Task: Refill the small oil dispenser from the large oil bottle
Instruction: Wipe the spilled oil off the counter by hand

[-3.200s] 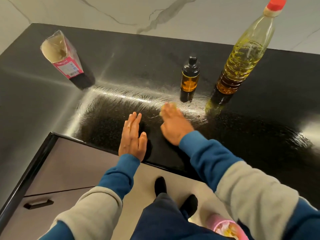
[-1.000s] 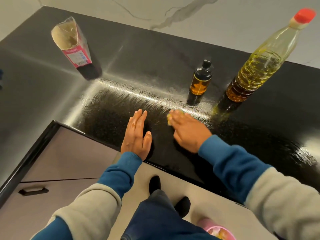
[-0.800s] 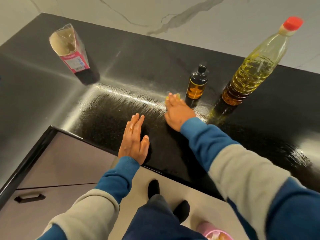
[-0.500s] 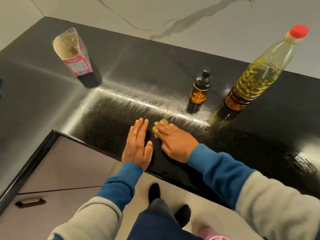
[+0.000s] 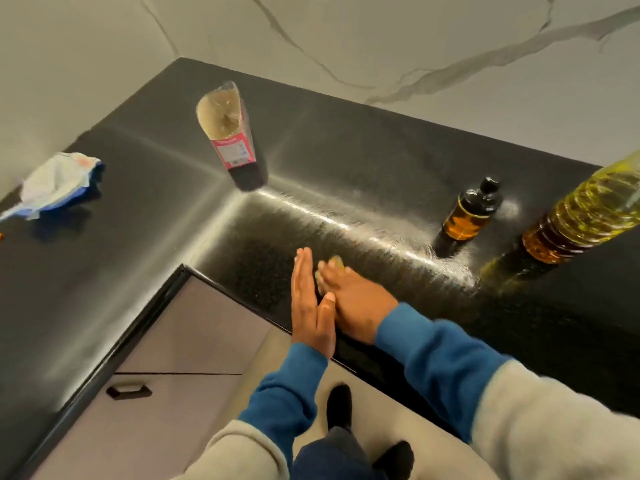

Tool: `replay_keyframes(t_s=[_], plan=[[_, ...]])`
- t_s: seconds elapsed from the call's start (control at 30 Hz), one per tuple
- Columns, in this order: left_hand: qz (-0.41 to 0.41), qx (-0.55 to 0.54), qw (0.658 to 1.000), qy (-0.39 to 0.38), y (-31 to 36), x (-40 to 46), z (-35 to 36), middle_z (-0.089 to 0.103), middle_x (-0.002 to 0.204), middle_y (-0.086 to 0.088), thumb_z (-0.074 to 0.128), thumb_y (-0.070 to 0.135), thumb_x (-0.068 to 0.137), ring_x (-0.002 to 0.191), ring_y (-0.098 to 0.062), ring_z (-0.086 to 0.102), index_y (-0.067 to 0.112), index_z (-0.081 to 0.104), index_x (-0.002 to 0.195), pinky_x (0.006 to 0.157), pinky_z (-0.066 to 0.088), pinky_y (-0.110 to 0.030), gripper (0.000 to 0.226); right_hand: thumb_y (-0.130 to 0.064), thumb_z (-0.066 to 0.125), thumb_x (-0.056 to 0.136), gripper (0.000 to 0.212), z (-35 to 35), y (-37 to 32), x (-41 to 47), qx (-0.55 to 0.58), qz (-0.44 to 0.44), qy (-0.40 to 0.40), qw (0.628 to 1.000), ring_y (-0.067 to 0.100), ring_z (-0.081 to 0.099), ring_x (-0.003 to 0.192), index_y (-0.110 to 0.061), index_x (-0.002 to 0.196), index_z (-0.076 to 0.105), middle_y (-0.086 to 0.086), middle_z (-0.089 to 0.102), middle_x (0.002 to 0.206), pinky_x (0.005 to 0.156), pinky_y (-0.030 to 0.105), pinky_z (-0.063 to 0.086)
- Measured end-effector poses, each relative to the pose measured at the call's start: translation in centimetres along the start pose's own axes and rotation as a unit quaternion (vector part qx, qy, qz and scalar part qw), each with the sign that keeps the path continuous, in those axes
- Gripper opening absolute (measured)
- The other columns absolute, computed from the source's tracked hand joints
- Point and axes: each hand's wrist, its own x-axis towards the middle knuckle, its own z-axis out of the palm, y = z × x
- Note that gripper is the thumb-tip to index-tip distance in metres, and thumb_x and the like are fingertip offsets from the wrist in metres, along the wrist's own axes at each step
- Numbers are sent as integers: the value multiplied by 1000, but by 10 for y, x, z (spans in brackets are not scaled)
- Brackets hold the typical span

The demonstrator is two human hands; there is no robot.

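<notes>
Oil is low in the small amber glass dispenser with the black pump cap point(image 5: 468, 215), which stands upright on the polished black stone counter point(image 5: 346, 161), well beyond the hands and off to their right. Just right of the dispenser stands the large clear plastic bottle of yellow oil point(image 5: 581, 220), leaning in the wide lens, its cap out of view. The right hand point(image 5: 349, 303) lies nearer the dispenser, palm down, fingers bent over a small yellow-green pad point(image 5: 335, 262) pressed to the counter. The left hand point(image 5: 309, 306) rests flat beside it, fingers straight, touching it. Judging from this, the right hand has the shorter reach, forward and rightward. Far left of the dispenser stand a pink-labelled clear packet point(image 5: 228, 136) and a crumpled white-and-blue bag point(image 5: 59, 185).
</notes>
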Motion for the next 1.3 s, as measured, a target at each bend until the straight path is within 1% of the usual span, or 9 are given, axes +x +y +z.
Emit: replay_keyframes(t_s=[0.13, 0.3, 0.43, 0.6, 0.73, 0.9, 1.0, 1.17, 1.3], plan=[[-45, -39, 997, 56, -10, 13, -34, 27, 166, -2, 37, 29, 88, 155, -17, 22, 11, 27, 157, 127, 18, -39, 72, -23, 39, 100, 67, -8, 21, -28, -42, -36, -23, 998, 21, -7, 154, -15, 159, 10, 3, -4, 167, 123, 35, -2], [-108, -80, 990, 43, -23, 37, -73, 32, 164, 7, 38, 35, 84, 152, -4, 26, 25, 31, 155, 127, 21, -44, 72, -21, 35, 102, 67, -37, 75, 23, -49, 97, 18, 994, 29, -7, 153, -10, 159, 2, 11, -10, 166, 123, 38, 0], [-121, -90, 989, -1, -26, 47, -96, 36, 162, 8, 38, 45, 86, 150, -4, 31, 31, 37, 152, 127, 23, -40, 67, -32, 29, 104, 67, -36, 46, 100, -10, 169, 62, 984, 33, -9, 152, -5, 157, 1, 15, -12, 165, 124, 43, 0], [-146, -127, 981, 15, -33, 55, -116, 46, 157, 3, 44, 47, 85, 146, -9, 40, 26, 44, 147, 125, 28, -39, 65, -29, 36, 102, 68, -5, -50, 123, -11, 32, 40, 999, 35, -3, 153, -3, 157, 6, 15, -4, 166, 124, 42, 4], [-171, -134, 976, -22, -38, 59, -122, 50, 153, 0, 44, 52, 84, 143, -11, 46, 28, 48, 143, 124, 30, -41, 63, -31, 34, 103, 65, 5, -49, 85, -41, -55, 19, 997, 25, -1, 154, -10, 159, 9, 8, -2, 167, 123, 37, 0], [-180, -137, 972, -66, -38, 67, -121, 47, 156, -3, 40, 57, 85, 142, -8, 46, 30, 41, 146, 124, 30, -37, 66, -32, 30, 104, 63, -31, 18, 111, -54, 64, 48, 995, 30, -2, 153, -7, 158, 8, 12, -1, 166, 123, 39, 2], [-178, -149, 972, -39, -39, 73, -122, 47, 155, -5, 41, 57, 84, 142, -11, 47, 27, 39, 148, 124, 30, -39, 70, -33, 28, 104, 64, -42, 18, 148, -16, 127, 42, 991, 31, -4, 153, -4, 157, 7, 15, -4, 166, 124, 40, 0], [-144, -181, 970, 79, -29, 83, -120, 49, 152, -17, 46, 48, 80, 142, -25, 47, 2, 43, 149, 120, 35, -34, 83, -26, 36, 101, 67, -9, -65, 145, -26, 33, 41, 998, 36, 3, 152, 1, 156, 10, 19, 4, 165, 123, 42, 4], [-119, -187, 973, 58, -25, 86, -113, 53, 150, -13, 43, 45, 83, 140, -20, 50, 15, 47, 144, 117, 38, -31, 69, -28, 37, 102, 64, 25, -87, 61, -36, -95, 14, 995, 33, 5, 153, -4, 157, 15, 15, 7, 166, 123, 41, 2]])
